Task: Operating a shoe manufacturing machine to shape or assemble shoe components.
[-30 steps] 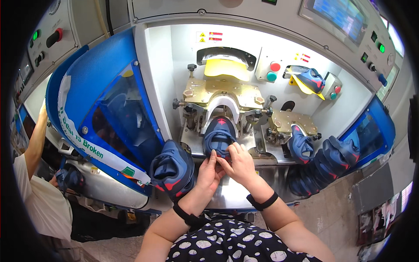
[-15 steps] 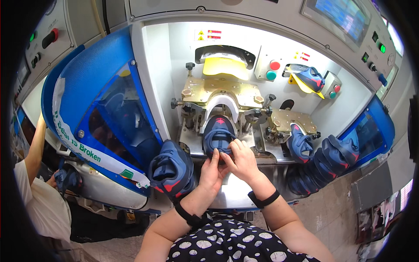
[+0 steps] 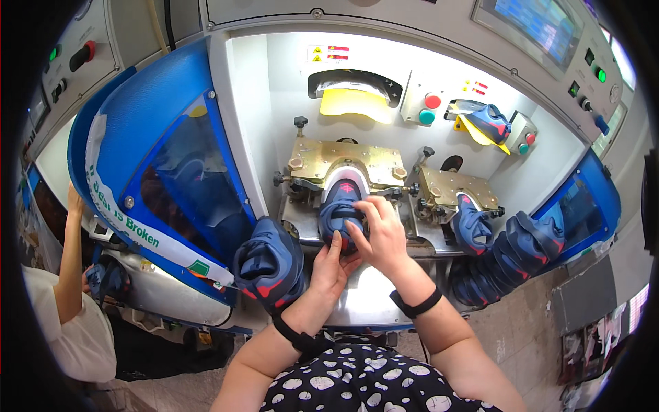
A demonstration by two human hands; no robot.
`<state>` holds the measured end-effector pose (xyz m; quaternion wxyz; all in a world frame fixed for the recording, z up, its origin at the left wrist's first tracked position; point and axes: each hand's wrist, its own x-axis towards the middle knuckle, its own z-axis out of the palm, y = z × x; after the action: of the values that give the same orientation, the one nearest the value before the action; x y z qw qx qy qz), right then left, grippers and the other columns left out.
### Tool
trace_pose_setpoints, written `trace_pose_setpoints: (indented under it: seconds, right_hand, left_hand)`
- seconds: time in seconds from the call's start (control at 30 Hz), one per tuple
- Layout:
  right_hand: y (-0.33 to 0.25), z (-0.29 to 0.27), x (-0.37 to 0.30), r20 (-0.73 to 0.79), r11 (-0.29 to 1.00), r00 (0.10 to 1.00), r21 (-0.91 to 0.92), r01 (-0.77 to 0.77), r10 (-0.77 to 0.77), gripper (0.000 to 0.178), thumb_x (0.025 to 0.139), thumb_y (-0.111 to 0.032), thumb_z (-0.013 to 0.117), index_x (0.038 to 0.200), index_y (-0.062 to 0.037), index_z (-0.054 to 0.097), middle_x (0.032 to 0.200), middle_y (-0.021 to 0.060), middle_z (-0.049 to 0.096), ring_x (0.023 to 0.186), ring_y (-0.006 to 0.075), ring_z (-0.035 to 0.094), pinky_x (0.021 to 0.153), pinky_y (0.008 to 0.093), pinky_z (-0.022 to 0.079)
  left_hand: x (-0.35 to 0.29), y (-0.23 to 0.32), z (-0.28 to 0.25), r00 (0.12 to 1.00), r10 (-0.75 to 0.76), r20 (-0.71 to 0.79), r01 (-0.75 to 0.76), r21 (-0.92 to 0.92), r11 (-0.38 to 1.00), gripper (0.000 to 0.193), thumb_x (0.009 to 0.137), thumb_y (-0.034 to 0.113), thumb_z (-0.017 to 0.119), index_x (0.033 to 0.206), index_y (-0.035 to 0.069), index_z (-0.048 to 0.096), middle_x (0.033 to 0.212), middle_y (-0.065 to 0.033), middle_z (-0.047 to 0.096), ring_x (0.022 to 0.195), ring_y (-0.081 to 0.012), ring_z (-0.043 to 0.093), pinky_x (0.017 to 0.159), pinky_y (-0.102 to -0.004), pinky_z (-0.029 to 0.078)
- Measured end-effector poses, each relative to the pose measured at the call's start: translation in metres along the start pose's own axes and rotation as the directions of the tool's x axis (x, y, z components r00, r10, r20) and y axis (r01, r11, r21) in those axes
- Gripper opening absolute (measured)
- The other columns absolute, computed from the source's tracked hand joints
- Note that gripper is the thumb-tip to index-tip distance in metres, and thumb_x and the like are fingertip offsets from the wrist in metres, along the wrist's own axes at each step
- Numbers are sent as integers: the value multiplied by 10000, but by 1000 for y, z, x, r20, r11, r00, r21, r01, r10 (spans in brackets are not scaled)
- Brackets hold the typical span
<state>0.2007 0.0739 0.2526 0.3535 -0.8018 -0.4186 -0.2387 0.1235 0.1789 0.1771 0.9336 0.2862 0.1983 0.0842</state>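
Note:
A dark blue shoe upper with a red mark on its toe sits in the middle of the lit machine, toe pointing away from me. Its toe lies in the white curved pad under a brass-coloured plate. My left hand grips the heel end, thumb up along the back and fingers underneath. Beside the right collar is my right hand, thumb and fingers apart, with the fingertips close to the opening; whether they touch it is unclear.
A stack of shoe uppers stands left, another stack right. A second clamp station holds a shoe upper. Red and green buttons are on the back wall. Blue guards flank the opening; a co-worker's arm is far left.
The brass plate and white pad have come toward me and lower, over the shoe upper's toe. My right hand has moved up from the heel and its fingers have spread. My left hand stays at the heel.

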Motion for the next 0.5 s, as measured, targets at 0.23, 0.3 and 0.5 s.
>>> trace_pose_setpoints:
  seconds: [0.23, 0.3, 0.5]
  right_hand:
    - [21, 36, 27, 493, 990, 858, -71, -123, 142, 714, 937, -543, 524, 1349, 39, 489, 1420, 234, 487, 1344, 358, 444, 1101, 418, 384]
    - [22, 40, 22, 485, 993, 866, -75, -95, 120, 714, 933, -540, 531, 1349, 39, 489, 1423, 233, 485, 1351, 354, 438, 1107, 415, 377]
    - [20, 46, 7, 444, 990, 895, -141, 20, 46, 760, 914, -519, 568, 1371, 78, 455, 1443, 263, 450, 1388, 376, 383, 1135, 408, 340]
  left_hand:
    - [5, -7, -6, 1000, 8, -27, -7, 31, 999, 404, 964, 454, 579, 1147, 96, 534, 1033, -61, 625, 873, -250, 712, 693, -345, 604]
    - [6, -10, -12, 999, 14, -40, -11, 68, 998, 464, 944, 491, 590, 1159, 85, 519, 1035, -68, 629, 855, -258, 719, 673, -336, 607]
    - [9, -21, -32, 999, -16, -51, 24, 159, 987, 548, 899, 575, 605, 1159, 101, 511, 1010, -33, 617, 773, -252, 721, 615, -322, 582]
